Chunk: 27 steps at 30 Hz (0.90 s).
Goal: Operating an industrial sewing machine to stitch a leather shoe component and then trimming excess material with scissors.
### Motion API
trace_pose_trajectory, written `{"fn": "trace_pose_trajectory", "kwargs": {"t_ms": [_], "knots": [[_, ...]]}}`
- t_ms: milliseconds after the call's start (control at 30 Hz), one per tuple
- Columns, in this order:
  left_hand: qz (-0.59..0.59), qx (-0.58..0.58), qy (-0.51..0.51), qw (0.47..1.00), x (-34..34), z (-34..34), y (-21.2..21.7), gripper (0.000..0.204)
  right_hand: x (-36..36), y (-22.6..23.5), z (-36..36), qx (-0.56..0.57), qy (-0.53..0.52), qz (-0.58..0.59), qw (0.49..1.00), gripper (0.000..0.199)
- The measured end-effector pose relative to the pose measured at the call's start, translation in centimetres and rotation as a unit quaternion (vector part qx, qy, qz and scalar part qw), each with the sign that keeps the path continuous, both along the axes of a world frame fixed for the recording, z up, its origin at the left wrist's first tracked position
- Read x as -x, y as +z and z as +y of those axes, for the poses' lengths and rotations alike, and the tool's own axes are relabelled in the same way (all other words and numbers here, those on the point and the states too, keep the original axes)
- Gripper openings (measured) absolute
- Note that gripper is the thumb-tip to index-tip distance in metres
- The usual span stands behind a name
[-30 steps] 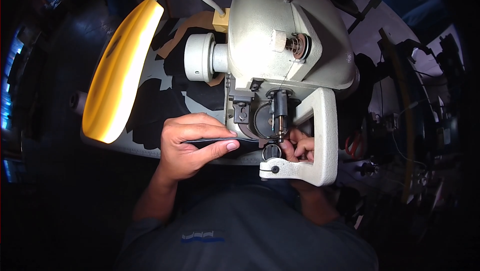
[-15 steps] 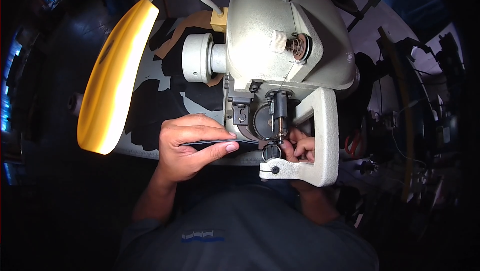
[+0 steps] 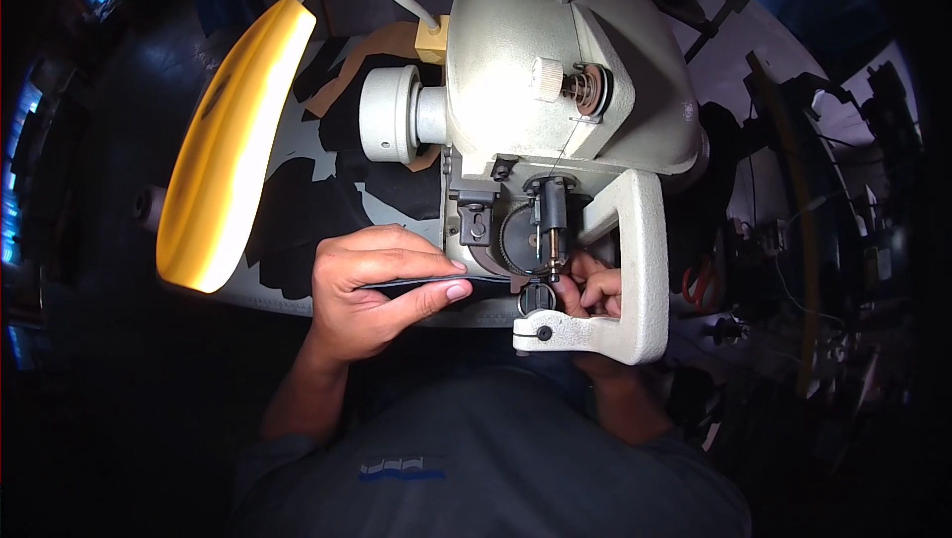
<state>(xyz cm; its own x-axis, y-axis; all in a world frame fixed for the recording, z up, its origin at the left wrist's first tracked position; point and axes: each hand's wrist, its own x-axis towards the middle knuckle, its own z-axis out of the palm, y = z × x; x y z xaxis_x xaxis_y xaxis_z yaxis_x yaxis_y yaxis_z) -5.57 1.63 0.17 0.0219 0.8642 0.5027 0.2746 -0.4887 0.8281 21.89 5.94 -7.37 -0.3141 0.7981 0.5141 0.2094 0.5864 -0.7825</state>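
A pale grey-green sewing machine [image 3: 516, 52] fills the upper middle, its needle bar [image 3: 553, 231] and toothed feed wheel [image 3: 523, 240] at the front. To the left of the needle, my left hand [image 3: 372, 285] pinches a thin dark piece of material [image 3: 416, 282] between thumb and fingers. The piece runs edge-on toward the wheel and a small round roller [image 3: 536, 300] on a looped arm [image 3: 645, 280]. My right hand [image 3: 593, 285] is just right of the needle, behind that arm, with its fingers bent close to the stitching point. What it grips is mostly hidden.
A bright yellow lamp [image 3: 230, 146] on a curved neck stands at the left. Black cut pieces [image 3: 307, 221] lie on the table [image 3: 377, 209] behind my left hand. A white handwheel [image 3: 389, 114] sticks out leftward. Red-handled scissors [image 3: 700, 285] are at the right.
The machine and lamp appear shifted very slightly in the picture. Both hands keep nearly the same pose and place at the needle.
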Motion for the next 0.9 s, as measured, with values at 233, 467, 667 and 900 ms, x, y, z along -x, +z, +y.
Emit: {"fn": "trace_pose_trajectory", "kwargs": {"t_ms": [233,467,667,900], "knots": [[-0.009,-0.004,0.000,1.000,0.0,0.0,-0.3,0.016,0.1,0.6,0.2,-0.001,-0.004,-0.033,0.999,0.034],[0.004,-0.012,0.006,1.000,0.0,0.1,-0.2,0.016,0.5,0.1,0.2,0.020,-0.054,0.070,0.996,0.026],[0.011,-0.033,0.006,0.999,-0.2,0.2,0.1,0.017,0.6,1.7,-0.8,0.071,-0.036,0.128,0.989,0.029],[0.018,-0.019,0.018,0.999,-0.1,-0.1,0.4,0.015,0.5,1.4,-0.9,0.036,0.019,0.085,0.996,0.041]]}}
